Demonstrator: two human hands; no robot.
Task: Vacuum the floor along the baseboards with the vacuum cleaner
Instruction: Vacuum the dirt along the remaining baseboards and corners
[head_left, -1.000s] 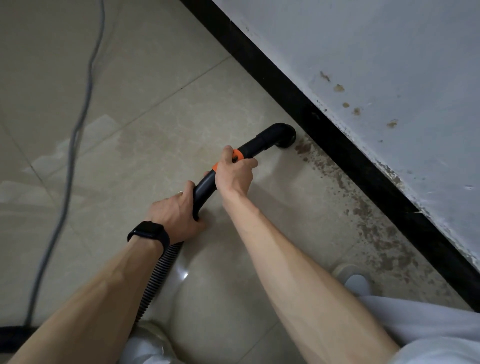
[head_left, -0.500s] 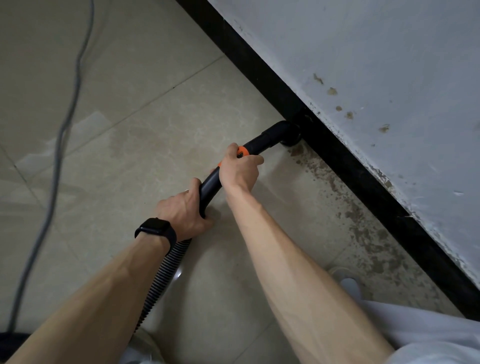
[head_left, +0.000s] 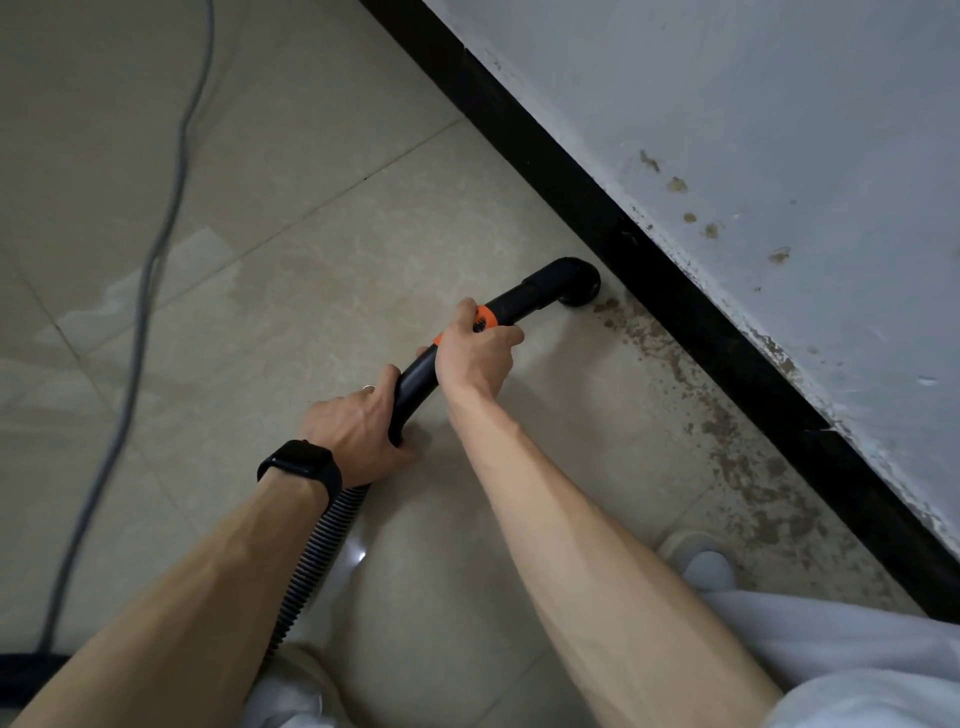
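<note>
I have both hands clamped on the vacuum wand (head_left: 467, 338): my right hand (head_left: 475, 348) wraps the stem at the orange collar (head_left: 485, 317), my left hand (head_left: 353, 426) grips lower down where the ribbed hose (head_left: 317, 551) begins. The nozzle (head_left: 574, 283) sits on the tile just beside the black baseboard (head_left: 675, 291), at the far end of a brown dirt band (head_left: 727, 431) that runs along the skirting toward my shoe (head_left: 701, 564). To do this well I would keep the mouth flat on the floor, hug the skirting, and draw it slowly along the band (the grime looks stuck on, so short overlapping passes seem wiser). The grey cable (head_left: 150, 291) lies well apart.
</note>
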